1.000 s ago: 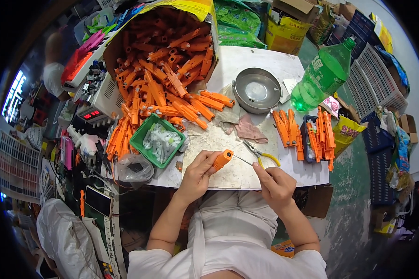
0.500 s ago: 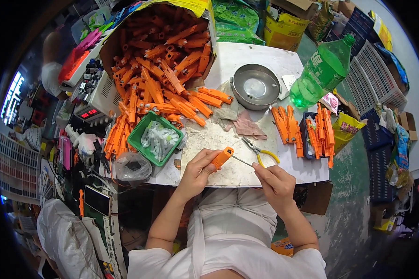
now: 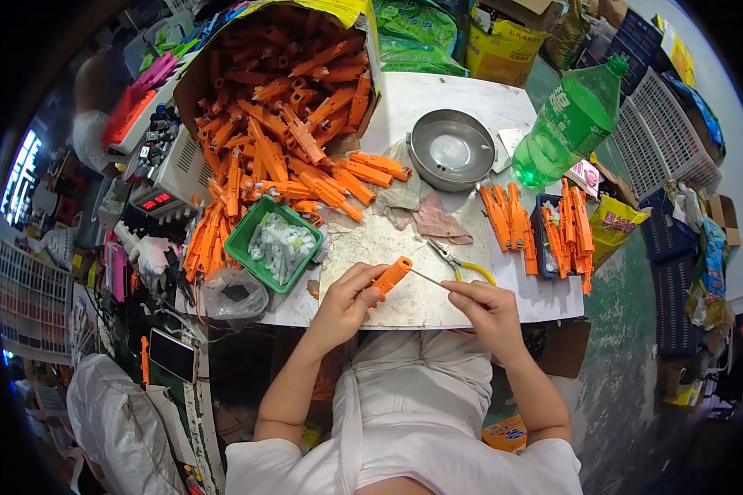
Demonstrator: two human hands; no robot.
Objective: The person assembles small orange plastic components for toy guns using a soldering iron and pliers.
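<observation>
My left hand [image 3: 344,304] is closed round a small orange plastic part [image 3: 394,276], its end with an opening turned up and to the right. Between the pinched fingers of my right hand [image 3: 489,312] is a thin metal tool [image 3: 428,278]. Its tip points at the open end of the orange part; whether it goes inside I cannot tell. Just beyond, pliers with yellow handles [image 3: 447,254] lie on the worn work board [image 3: 359,256].
A large box of orange parts [image 3: 285,115] spills onto the table. A green tray of whitish pieces [image 3: 235,247], a metal bowl [image 3: 451,150], rags [image 3: 440,221], a green bottle [image 3: 570,124] and a dark bin with orange parts [image 3: 545,216] stand around the board.
My right hand and the metal tool have shifted slightly away from my body. The orange part in my left hand has moved slightly the same way and left.
</observation>
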